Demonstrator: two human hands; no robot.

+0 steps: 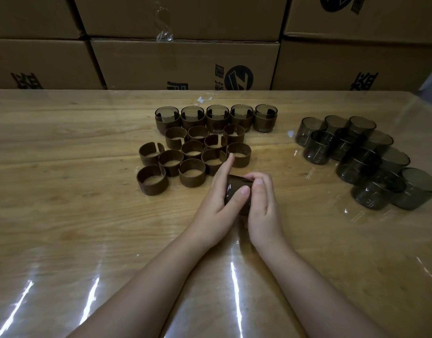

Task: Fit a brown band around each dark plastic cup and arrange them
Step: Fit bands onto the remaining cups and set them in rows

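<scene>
Both hands grip one dark cup [234, 187] just above the table [63, 215]. The left hand [216, 206] has its thumb across it and forefinger straight; the right hand [265, 208] curls over its top. They hide most of it. Behind, five empty banded cups [216, 118] stand in a row, loose bands [193, 157] before them, bare cups [368, 164] heaped at right. The print on the boxes [185, 62] is cut off and unreadable.

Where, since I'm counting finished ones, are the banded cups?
Head view: five banded cups stand in a row at far centre, just behind the loose brown bands.
</scene>
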